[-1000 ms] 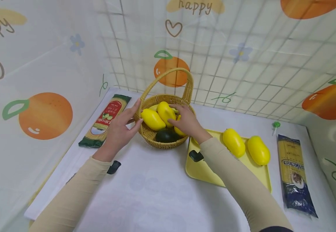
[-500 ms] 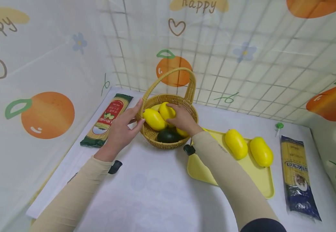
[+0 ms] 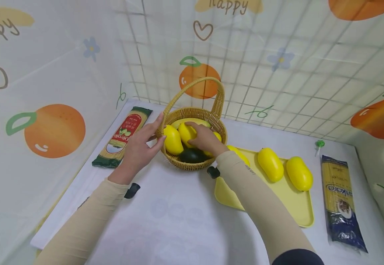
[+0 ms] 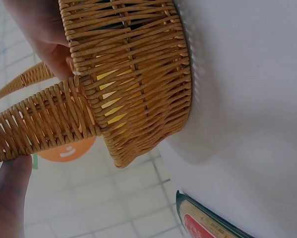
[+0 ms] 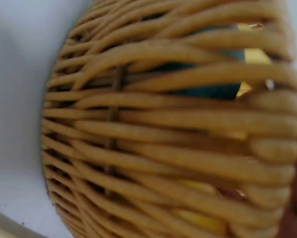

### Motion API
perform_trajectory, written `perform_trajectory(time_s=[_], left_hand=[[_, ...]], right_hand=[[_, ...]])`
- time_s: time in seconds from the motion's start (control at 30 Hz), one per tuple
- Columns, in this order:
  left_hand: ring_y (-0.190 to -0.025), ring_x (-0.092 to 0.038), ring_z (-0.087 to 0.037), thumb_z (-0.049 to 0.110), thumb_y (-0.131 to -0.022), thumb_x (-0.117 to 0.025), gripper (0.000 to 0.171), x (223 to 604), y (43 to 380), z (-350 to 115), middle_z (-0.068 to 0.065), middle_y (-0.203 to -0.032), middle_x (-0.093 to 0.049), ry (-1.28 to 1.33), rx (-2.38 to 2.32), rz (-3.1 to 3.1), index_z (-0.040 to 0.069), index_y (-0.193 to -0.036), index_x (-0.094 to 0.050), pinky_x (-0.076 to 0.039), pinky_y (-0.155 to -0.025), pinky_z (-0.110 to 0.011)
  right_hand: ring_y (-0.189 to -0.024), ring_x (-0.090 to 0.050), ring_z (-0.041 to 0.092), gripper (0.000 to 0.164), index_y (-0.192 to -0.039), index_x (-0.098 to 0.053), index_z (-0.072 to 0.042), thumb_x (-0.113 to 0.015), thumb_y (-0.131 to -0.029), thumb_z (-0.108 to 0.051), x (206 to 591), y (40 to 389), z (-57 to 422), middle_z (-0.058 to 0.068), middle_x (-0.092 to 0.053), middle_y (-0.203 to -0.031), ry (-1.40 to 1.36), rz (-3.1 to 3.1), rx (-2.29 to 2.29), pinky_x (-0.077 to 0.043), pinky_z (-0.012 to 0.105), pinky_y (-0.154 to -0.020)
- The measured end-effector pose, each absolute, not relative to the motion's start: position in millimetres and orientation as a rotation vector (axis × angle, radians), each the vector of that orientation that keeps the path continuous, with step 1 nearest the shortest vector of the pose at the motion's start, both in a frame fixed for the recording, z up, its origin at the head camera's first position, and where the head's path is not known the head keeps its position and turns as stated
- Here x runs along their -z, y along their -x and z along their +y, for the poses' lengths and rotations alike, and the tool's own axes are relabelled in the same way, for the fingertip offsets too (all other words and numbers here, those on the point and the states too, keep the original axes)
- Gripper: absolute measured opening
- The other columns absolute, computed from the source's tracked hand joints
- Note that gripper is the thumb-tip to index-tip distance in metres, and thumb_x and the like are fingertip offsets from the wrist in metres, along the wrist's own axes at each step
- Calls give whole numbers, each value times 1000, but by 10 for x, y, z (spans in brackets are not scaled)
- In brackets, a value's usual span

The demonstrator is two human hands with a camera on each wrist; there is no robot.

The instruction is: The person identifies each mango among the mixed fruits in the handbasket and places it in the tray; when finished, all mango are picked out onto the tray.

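Inside the basket (image 3: 192, 166), the right hand (image 3: 206, 138) is gripping a yellow fruit (image 3: 184, 134); the left hand (image 3: 141, 147), the handle (image 4: 44, 119); crowding is probably risking spills.

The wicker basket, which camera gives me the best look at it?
The head view: it shows the basket nearly whole, with its arched handle and yellow fruit inside. The left wrist view shows only part of its side and handle; the right wrist view, just a close, cropped stretch of its woven wall.

Enclosed tabletop booth (image 3: 109, 48), wider room unclear, white table (image 3: 175, 232) at six o'clock, fruit-printed sheets (image 3: 52, 81) at nine, twelve and three, grid (image 3: 245, 84) showing at twelve
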State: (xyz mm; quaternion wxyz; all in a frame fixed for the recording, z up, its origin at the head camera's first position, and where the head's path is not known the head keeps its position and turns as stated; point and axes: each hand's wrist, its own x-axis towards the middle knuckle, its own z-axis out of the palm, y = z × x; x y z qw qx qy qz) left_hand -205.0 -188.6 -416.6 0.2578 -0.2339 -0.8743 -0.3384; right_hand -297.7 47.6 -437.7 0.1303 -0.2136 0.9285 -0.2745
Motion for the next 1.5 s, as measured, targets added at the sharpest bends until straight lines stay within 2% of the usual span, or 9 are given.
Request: perform_trajectory(time_s=[0.17, 0.33, 0.47, 0.7, 0.77, 1.0, 1.1, 1.27, 1.5], left_hand=[[-108, -67, -23, 10, -93, -74, 76, 4176, 2049, -1875, -9, -126, -69, 636, 920, -2364, 25, -159, -38, -61, -87, -39], [-109, -67, -24, 10, -93, -74, 77, 4180, 2047, -1869, -10, -128, -68, 644, 929, -2356, 25, -159, -38, -61, -87, -39], [-110, -67, -25, 8, -92, -74, 77, 4173, 2047, -1870, -11, -129, -68, 647, 933, -2343, 25, -158, -38, -61, -86, -40], [-108, -68, -25, 8, -93, -74, 77, 4159, 2054, -1869, -12, -126, -68, 655, 921, -2340, 24, -158, -38, -61, -87, -41], [-108, -68, -25, 9, -93, -74, 76, 4157, 2053, -1868, -13, -126, -68, 656, 922, -2339, 24, -158, -38, -61, -86, -41], [-105, -68, -24, 10, -93, -75, 77, 4160, 2044, -1872, -10, -121, -69, 643, 914, -2342, 25, -158, -38, -62, -85, -40], [-105, -68, -24, 10, -93, -75, 76, 4165, 2043, -1872, -10, -121, -69, 639, 916, -2345, 25, -158, -39, -62, -85, -40], [-106, -68, -24, 10, -93, -74, 76, 4156, 2034, -1867, -10, -122, -69, 638, 922, -2349, 25, -158, -38, -62, -86, -40], [-106, -68, -24, 8, -92, -75, 78, 4160, 2040, -1866, -10, -123, -69, 647, 931, -2341, 24, -159, -38, -62, -85, -40]], right_hand=[[-115, -54, 27, 72, -157, -40, -23, -73, -93, -18, 4373, 2970, 491, 14, -56, -140, 641, 2721, 813, -49, 42, -100], [-121, -50, 25, 72, -157, -40, -25, -72, -93, -18, 4321, 2946, 536, 13, -50, -148, 623, 2726, 895, -47, 41, -101], [-115, -53, 27, 70, -157, -41, -24, -72, -94, -18, 4246, 2904, 582, 10, -49, -150, 634, 2712, 1000, -48, 42, -97], [-131, -51, 31, 68, -155, -43, -29, -73, -94, -23, 4109, 2764, 686, 9, -49, -152, 573, 2673, 1173, -52, 44, -98], [-128, -53, 32, 68, -155, -43, -29, -73, -94, -24, 4064, 2712, 737, 9, -49, -152, 554, 2666, 1201, -54, 45, -96], [-120, -56, 34, 66, -153, -44, -33, -73, -94, -27, 3895, 2455, 1019, 13, -50, -148, 497, 2613, 1244, -58, 44, -87], [-121, -56, 34, 66, -154, -44, -33, -73, -94, -28, 3861, 2318, 1170, 12, -51, -146, 489, 2608, 1233, -57, 44, -89], [-123, -57, 36, 67, -154, -44, -30, -73, -94, -26, 3864, 2089, 1410, 12, -52, -145, 500, 2617, 1224, -58, 44, -90], [-124, -57, 38, 67, -153, -45, -29, -74, -93, -25, 3964, 1811, 1702, 14, -51, -147, 432, 2601, 1241, -62, 40, -81]])
